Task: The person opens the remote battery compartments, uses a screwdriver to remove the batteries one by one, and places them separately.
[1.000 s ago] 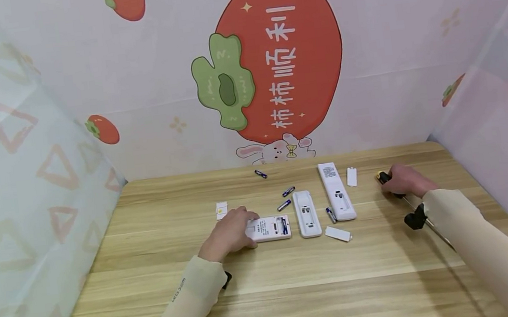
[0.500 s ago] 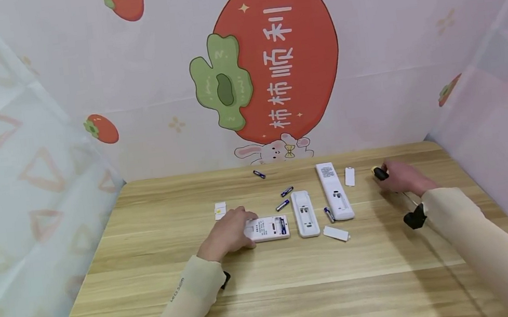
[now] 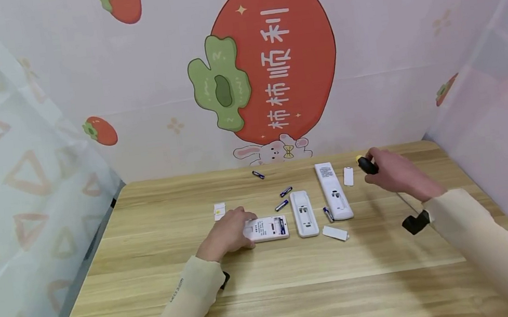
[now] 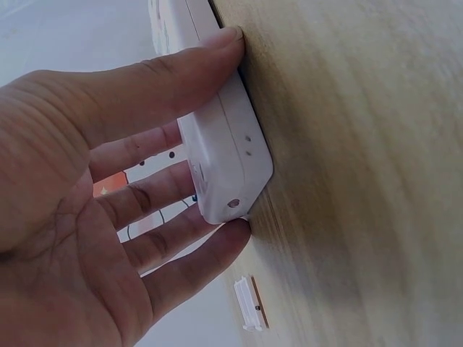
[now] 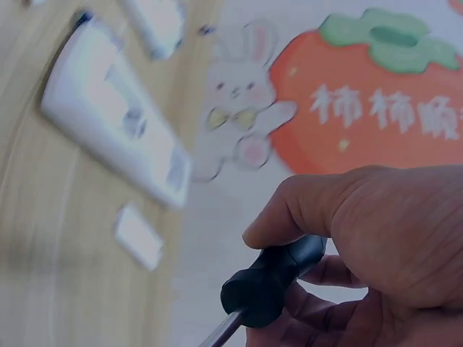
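Note:
My left hand (image 3: 227, 235) grips the left end of a white remote control (image 3: 264, 229) lying back up on the wooden table. Its battery bay, at the right end, is uncovered and has a blue battery in it. The left wrist view shows the thumb along one side of this remote and the fingertips at the other. At the right, my right hand (image 3: 392, 174) holds a screwdriver (image 3: 367, 165) by its black handle with a yellow end. The handle (image 5: 268, 285) lies between thumb and fingers in the right wrist view, and the metal shaft (image 5: 223, 331) points away below.
Two more white remotes, a short one (image 3: 304, 213) and a long one (image 3: 334, 191), lie with bare battery bays. White covers (image 3: 335, 233) and several loose blue batteries (image 3: 281, 205) are scattered around them. Small white pieces (image 3: 220, 211) sit beyond my left hand. Printed curtains enclose the table.
My right hand has raised the screwdriver from the table's right side and carried it left, toward the long remote. The left hand keeps its grip on the remote in place.

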`<state>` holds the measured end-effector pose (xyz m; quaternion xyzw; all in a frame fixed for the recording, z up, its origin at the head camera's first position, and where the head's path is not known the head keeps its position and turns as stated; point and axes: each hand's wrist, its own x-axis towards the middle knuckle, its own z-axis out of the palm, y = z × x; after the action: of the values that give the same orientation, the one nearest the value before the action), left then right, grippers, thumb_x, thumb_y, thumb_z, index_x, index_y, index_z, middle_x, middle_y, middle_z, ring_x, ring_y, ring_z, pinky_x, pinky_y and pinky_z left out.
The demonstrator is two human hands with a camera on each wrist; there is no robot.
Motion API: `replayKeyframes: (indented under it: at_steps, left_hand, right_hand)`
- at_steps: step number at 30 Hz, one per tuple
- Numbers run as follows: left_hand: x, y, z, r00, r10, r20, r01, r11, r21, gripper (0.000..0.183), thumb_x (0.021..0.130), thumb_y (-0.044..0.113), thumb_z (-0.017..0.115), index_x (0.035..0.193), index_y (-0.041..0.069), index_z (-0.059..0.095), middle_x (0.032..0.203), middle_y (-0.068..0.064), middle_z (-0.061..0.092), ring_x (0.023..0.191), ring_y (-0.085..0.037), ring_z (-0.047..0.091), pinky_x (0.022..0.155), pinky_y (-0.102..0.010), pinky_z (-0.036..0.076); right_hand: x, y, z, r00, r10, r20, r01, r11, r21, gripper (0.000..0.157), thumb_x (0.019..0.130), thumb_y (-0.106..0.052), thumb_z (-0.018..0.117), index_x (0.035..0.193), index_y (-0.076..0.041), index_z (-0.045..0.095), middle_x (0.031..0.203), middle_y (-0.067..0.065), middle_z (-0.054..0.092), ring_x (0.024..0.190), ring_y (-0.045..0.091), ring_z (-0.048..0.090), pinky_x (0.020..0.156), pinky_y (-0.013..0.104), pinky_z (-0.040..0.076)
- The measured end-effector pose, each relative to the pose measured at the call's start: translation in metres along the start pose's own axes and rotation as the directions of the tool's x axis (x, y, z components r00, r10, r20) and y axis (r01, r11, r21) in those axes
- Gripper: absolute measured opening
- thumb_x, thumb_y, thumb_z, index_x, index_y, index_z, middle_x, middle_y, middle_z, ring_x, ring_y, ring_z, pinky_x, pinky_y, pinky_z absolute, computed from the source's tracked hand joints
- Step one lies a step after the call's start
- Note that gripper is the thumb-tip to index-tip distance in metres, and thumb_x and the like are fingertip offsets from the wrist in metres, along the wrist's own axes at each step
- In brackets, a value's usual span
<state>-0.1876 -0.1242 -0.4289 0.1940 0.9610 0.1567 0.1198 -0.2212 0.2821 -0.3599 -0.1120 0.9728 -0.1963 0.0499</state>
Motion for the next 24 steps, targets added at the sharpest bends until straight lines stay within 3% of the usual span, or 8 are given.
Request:
replayKeyframes:
  at_steps: [6,15,24]
  left_hand:
    - [0.001,0.000,0.001,1.000,-0.006,0.007,0.006,1.000,-0.007,0.065,0.071,0.019,0.095,0.130,0.012,0.069,0.123,-0.010,0.061,0.099,-0.024,0.053,0.093,-0.043,0.047]
    - [0.001,-0.002,0.001,1.000,-0.007,0.010,0.007,1.000,-0.016,0.064,0.072,0.019,0.094,0.130,0.012,0.069,0.123,-0.010,0.060,0.099,-0.024,0.053,0.093,-0.043,0.047]
    - [0.000,-0.002,0.001,1.000,-0.012,0.010,0.012,1.000,-0.017,0.064,0.072,0.020,0.094,0.131,0.013,0.069,0.123,-0.009,0.060,0.100,-0.024,0.053,0.093,-0.043,0.047]
  right_hand:
    - [-0.009,-0.024,-0.010,0.995,-0.064,-0.073,0.066,0.997,0.035,0.044,0.090,-0.011,0.066,0.125,0.011,0.052,0.099,0.024,0.063,0.081,0.032,0.060,0.072,0.047,0.049]
    - [-0.023,-0.049,-0.028,0.968,-0.131,-0.213,0.147,0.987,0.060,0.012,0.089,-0.006,0.062,0.096,0.001,0.057,0.084,0.014,0.050,0.066,0.024,0.049,0.059,0.036,0.040]
    - [-0.031,-0.060,-0.033,0.934,-0.132,-0.332,0.191,0.970,0.152,0.017,0.096,-0.010,0.064,0.106,0.002,0.057,0.086,0.011,0.056,0.073,0.023,0.054,0.059,0.028,0.044]
